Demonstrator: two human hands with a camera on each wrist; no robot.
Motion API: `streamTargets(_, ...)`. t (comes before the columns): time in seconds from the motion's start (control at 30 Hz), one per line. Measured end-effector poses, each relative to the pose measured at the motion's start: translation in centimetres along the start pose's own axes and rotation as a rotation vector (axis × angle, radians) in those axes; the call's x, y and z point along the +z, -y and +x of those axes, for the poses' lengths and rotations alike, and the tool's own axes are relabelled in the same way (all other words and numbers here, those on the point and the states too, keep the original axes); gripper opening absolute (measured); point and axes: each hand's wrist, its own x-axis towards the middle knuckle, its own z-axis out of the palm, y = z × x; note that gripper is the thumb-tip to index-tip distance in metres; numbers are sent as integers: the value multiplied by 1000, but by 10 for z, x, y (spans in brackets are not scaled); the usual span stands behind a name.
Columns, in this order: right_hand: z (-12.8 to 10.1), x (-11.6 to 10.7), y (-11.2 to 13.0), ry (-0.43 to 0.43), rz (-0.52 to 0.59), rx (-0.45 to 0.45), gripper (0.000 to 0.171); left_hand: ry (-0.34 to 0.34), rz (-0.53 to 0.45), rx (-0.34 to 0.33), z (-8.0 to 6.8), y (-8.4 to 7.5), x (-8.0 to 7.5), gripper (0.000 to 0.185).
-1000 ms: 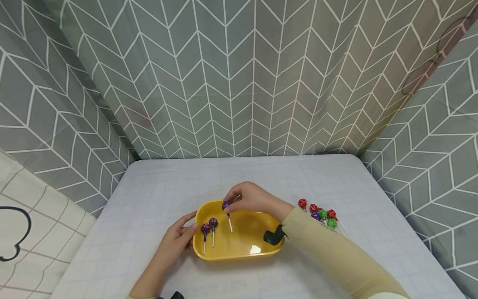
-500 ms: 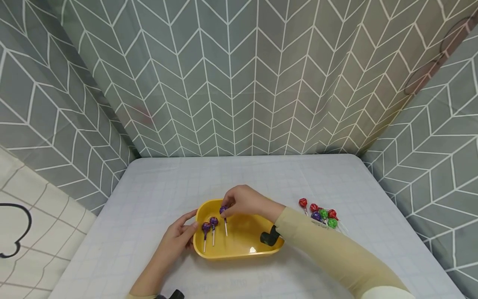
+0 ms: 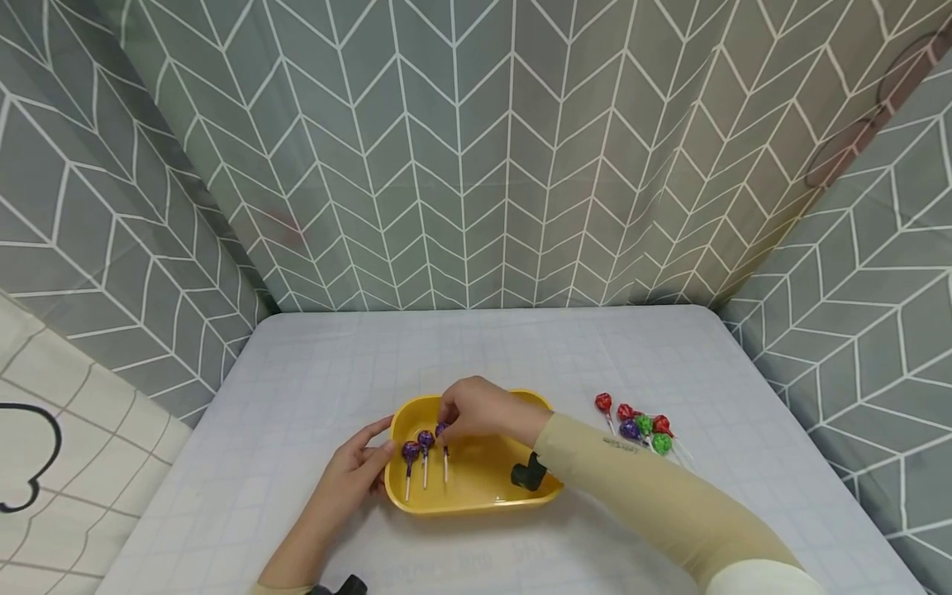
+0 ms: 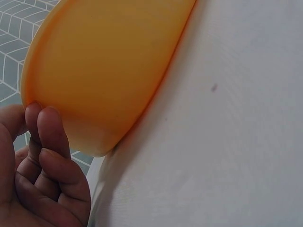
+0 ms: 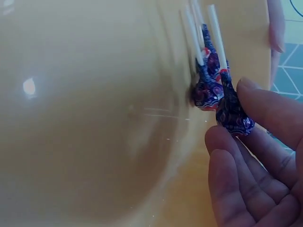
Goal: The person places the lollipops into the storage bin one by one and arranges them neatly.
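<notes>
The left hand (image 3: 355, 467) is holding the left edge of the tray (image 3: 487, 479), maybe keeping it still; the right hand (image 3: 483, 411) is pinching a lolly (image 5: 232, 113), maybe making a row.

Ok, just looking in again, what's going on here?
A person's right hand pinches a purple-wrapped lollipop on a white stick over the glossy yellow oblong tray, beside two similar purple lollipops lying in it; whether it touches the bottom is unclear. The left hand grips the tray's left end. Outside, to the right, a loose cluster of red, green and purple lollipops lies on the white cloth.
</notes>
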Motion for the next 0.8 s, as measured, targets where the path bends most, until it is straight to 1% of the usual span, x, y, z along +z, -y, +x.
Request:
streamTargets(0.2, 3, 3, 2, 20, -62, 15, 16, 3, -3, -3, 1, 0, -1, 47)
streamTargets(0.37, 6, 8, 0, 38, -93, 20, 18, 4, -1, -9, 1, 0, -1, 47)
streamTargets(0.67, 10, 16, 3, 70, -123, 29, 19, 5, 6, -15, 1, 1, -1, 47)
streamTargets(0.8, 10, 18, 4, 75, -138, 39, 20, 9, 7, -5, 1, -1, -1, 46)
